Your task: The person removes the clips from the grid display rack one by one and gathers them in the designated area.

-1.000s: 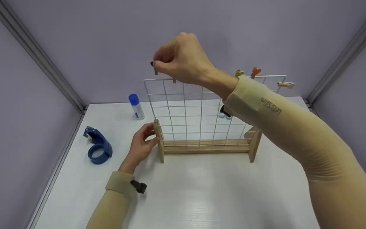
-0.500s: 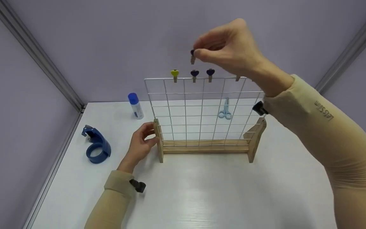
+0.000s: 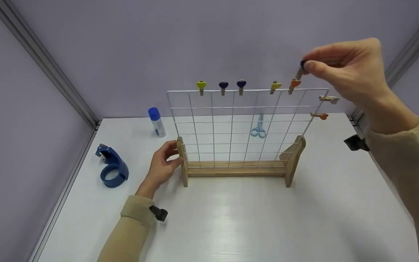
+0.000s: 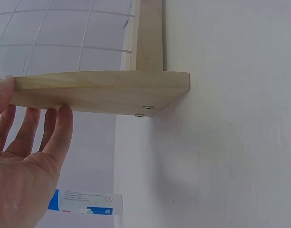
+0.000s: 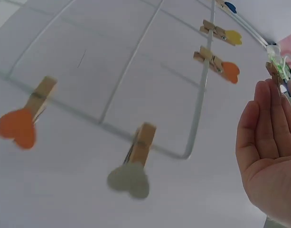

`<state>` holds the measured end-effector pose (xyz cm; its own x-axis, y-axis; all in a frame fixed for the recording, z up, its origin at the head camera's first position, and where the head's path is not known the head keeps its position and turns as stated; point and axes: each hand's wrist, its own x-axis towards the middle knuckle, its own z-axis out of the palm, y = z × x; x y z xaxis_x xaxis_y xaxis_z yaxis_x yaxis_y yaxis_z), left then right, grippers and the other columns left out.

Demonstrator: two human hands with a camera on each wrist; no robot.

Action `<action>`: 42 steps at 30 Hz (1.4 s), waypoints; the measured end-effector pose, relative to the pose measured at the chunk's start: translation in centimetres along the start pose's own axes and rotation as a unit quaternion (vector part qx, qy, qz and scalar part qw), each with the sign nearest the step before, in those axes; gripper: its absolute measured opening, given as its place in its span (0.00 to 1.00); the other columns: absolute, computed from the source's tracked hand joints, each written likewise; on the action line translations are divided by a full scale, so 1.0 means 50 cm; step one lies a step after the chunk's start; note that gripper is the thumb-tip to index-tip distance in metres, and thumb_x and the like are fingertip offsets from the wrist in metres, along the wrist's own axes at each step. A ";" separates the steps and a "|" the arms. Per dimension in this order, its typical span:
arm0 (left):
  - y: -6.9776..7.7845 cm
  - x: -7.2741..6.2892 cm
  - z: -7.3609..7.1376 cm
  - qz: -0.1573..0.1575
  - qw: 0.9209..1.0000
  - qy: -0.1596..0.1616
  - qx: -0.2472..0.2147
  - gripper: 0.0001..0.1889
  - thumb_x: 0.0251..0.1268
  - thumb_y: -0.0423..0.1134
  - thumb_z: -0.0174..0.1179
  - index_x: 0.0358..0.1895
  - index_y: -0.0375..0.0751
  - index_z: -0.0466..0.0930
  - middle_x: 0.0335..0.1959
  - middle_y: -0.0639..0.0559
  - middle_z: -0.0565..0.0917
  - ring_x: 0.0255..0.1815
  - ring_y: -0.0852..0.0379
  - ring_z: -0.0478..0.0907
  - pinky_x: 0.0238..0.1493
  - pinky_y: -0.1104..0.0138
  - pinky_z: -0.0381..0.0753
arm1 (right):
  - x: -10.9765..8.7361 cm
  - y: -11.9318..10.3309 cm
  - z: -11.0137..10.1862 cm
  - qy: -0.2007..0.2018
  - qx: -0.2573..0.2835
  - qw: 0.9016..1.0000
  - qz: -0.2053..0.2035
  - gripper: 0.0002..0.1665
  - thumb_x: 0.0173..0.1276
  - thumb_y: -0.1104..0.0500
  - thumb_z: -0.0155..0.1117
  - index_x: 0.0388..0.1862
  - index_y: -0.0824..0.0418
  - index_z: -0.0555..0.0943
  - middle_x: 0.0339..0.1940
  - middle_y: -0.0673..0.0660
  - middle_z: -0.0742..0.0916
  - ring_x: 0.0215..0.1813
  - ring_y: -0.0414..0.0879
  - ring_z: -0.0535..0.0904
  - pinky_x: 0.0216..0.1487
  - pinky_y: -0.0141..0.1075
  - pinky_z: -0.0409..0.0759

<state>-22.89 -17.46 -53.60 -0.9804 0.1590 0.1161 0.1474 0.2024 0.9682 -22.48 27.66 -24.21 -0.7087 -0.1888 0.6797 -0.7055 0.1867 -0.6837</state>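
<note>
My right hand pinches a small wooden clothespin with a dark top between thumb and fingertips. It hangs just above the orange heart clothespin on the top wire of a white wire grid rack. Whether the two clothespins touch, I cannot tell. My left hand grips the rack's left wooden side, thumb on its edge and fingertips against its outer face. Yellow and purple heart clothespins sit along the top wire. White and orange ones stick out from the right wire.
Behind the grid lie light-blue scissors. A glue stick with a blue cap is on the table left of the rack. Nearer, at the left, lies a blue tape dispenser. Pale walls and metal rails enclose the table.
My right hand has carried the dark clothespin from above the grid's left end across to the right, then lower. My left hand stays on the wooden side.
</note>
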 end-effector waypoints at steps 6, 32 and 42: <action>-0.002 -0.006 0.002 -0.008 1.000 0.002 0.002 0.30 0.74 0.20 0.64 0.77 0.38 0.76 0.76 0.38 0.82 0.76 0.38 0.80 0.81 0.43 0.83 | -0.059 0.022 -0.073 0.091 0.075 0.991 0.062 0.08 0.66 0.79 0.76 0.41 0.88 0.88 0.33 0.59 0.98 0.35 0.43 0.96 0.43 0.26 0.92; 0.004 -0.001 0.003 0.000 1.000 0.005 0.005 0.31 0.71 0.19 0.65 0.77 0.36 0.77 0.74 0.37 0.83 0.74 0.39 0.82 0.76 0.52 0.87 | -0.386 0.314 -0.152 0.064 0.026 0.940 0.335 0.09 0.76 0.68 0.75 0.52 0.69 0.94 0.37 0.43 0.98 0.39 0.34 0.95 0.44 0.25 0.93; 0.008 -0.001 0.002 -0.004 1.000 0.006 0.009 0.31 0.72 0.20 0.66 0.76 0.37 0.77 0.75 0.37 0.83 0.74 0.39 0.82 0.76 0.47 0.87 | -0.438 0.409 -0.145 -0.040 -0.122 0.900 0.416 0.23 0.83 0.61 0.70 0.64 0.80 0.85 0.37 0.36 0.95 0.39 0.29 0.91 0.44 0.24 0.92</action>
<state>-22.79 -17.27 -53.26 -0.9832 0.1450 0.1111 0.1417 0.2214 0.9648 -21.39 42.59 -51.16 -0.9964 0.0469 -0.0700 0.0841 0.5000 -0.8619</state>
